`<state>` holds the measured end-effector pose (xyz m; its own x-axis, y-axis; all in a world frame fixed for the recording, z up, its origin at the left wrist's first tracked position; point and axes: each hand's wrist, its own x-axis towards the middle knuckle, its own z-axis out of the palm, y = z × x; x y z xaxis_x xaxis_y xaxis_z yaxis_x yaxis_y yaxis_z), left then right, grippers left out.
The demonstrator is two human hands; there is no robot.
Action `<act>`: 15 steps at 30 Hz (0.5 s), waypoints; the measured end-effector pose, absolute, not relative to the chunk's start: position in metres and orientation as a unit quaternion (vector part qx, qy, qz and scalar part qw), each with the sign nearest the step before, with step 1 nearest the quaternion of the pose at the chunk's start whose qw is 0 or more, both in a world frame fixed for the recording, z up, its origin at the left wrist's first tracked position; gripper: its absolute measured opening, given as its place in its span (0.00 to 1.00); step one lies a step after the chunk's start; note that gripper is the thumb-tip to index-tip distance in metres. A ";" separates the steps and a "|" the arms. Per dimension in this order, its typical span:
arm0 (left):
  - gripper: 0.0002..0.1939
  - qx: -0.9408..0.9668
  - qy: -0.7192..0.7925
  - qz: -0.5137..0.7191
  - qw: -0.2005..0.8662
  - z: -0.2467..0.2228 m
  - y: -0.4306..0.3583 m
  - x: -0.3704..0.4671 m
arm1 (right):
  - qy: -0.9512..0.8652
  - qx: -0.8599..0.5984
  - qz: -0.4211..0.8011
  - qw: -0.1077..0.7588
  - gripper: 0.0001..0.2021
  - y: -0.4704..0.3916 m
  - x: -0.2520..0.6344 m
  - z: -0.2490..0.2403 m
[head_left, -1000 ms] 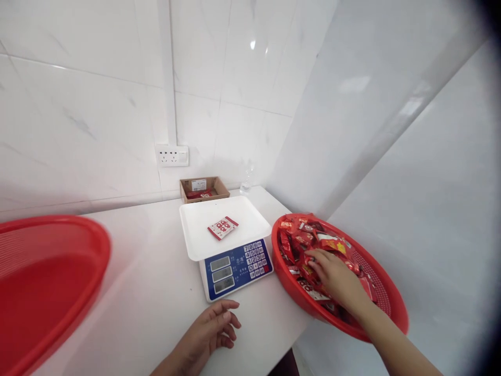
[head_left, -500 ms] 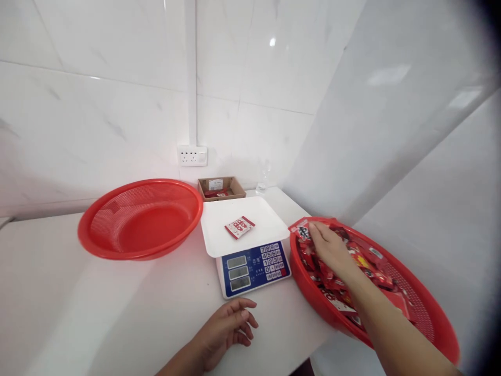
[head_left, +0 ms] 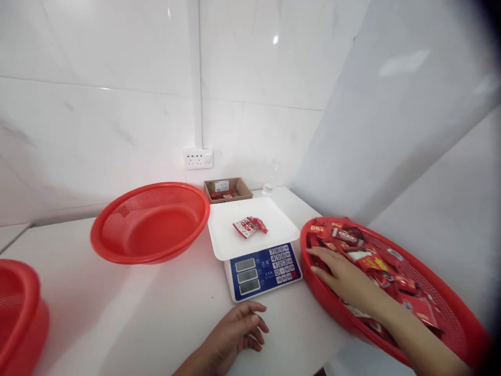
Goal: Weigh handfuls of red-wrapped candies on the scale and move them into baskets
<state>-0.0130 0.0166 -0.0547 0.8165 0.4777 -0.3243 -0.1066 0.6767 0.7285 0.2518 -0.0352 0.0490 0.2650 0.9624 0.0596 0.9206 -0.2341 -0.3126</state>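
My right hand (head_left: pixel 344 277) reaches into the red basket (head_left: pixel 462 334) on the right. Its fingers are stretched and apart over several red snack packets (head_left: pixel 368 261), with no packet visibly gripped. My left hand (head_left: pixel 238 331) rests on the table in front of the scale, fingers loosely spread and nothing in them. On the white pan (head_left: pixel 270 245) of the blue-fronted digital scale (head_left: pixel 262 274), a white-and-red packet (head_left: pixel 244 228) lies against a smaller red packet (head_left: pixel 260 224).
A red mesh basket (head_left: pixel 151 253) with nothing in it stands left of the scale. Part of another red basket (head_left: pixel 23 313) shows at the left edge. Behind the scale are a cardboard box (head_left: pixel 245 191) holding red packets and a clear plastic item (head_left: pixel 268 186) by the wall.
A red packet held by my right hand is now on the pan beside the first one. That hand is back among the packets, lower in the basket. The view has shifted left.
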 end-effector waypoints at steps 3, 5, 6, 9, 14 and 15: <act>0.19 0.369 0.253 0.157 0.880 -0.052 0.017 -0.014 | -0.608 -0.783 0.113 0.064 0.21 -0.066 0.265 0.047; 0.19 0.373 0.252 0.151 0.880 -0.052 0.017 -0.014 | -0.616 -0.777 0.129 0.011 0.22 -0.080 0.273 0.046; 0.19 0.374 0.252 0.149 0.880 -0.053 0.017 -0.014 | -0.618 -0.775 0.131 -0.014 0.23 -0.084 0.277 0.045; 0.19 0.378 0.252 0.144 0.879 -0.055 0.017 -0.015 | -0.615 -0.777 0.115 -0.065 0.26 -0.088 0.287 0.037; 0.18 0.387 0.251 0.146 0.875 -0.056 0.017 -0.015 | -0.631 -0.771 0.007 -0.090 0.23 -0.075 0.285 0.016; 0.18 0.388 0.252 0.145 0.875 -0.056 0.017 -0.015 | -0.634 -0.768 -0.015 -0.088 0.22 -0.073 0.284 0.013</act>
<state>-0.0146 0.0168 -0.0560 0.8313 0.4488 -0.3280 -0.0580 0.6569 0.7517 0.2836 -0.0726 0.0129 0.1953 0.9767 -0.0885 0.9716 -0.1803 0.1534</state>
